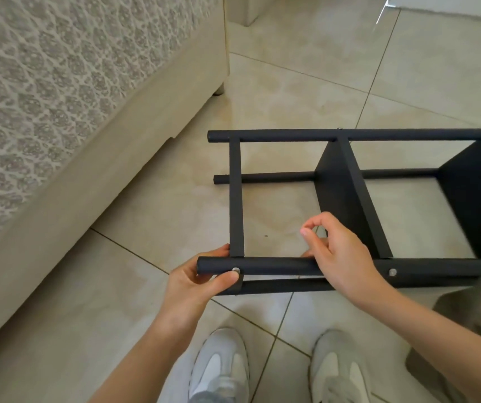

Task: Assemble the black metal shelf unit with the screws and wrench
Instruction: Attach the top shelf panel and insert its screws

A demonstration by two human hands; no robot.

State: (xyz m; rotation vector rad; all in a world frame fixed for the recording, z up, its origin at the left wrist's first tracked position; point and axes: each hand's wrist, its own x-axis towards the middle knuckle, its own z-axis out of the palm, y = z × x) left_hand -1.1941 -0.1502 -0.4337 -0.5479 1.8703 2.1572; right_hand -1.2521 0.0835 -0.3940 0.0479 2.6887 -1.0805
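My left hand (204, 277) grips the end of the near tube (277, 264), thumb beside a screw (235, 269). My right hand (338, 254) rests farther along, fingers curled; I cannot tell whether it grips. The shelf unit (347, 181) lies sideways on the floor (291, 82).

A: Black is seen all over the shelf unit (341, 199): tubes, bars and panels alike, plain and matt.
B: Two silver screw heads (235, 269) are picked out against that black on the near tube.
A: The floor tiles (291, 68) are shown in glossy beige, clouded with paler cream marbling, and darker grout lines are drawn between them.
B: On the left, the upholstered furniture (44, 82) is covered in a grey-brown lacy scale pattern over cream; its base is left plain cream.
A: White and pale grey are noted on the shoes (218, 365), light grey on the trousers (173, 382).
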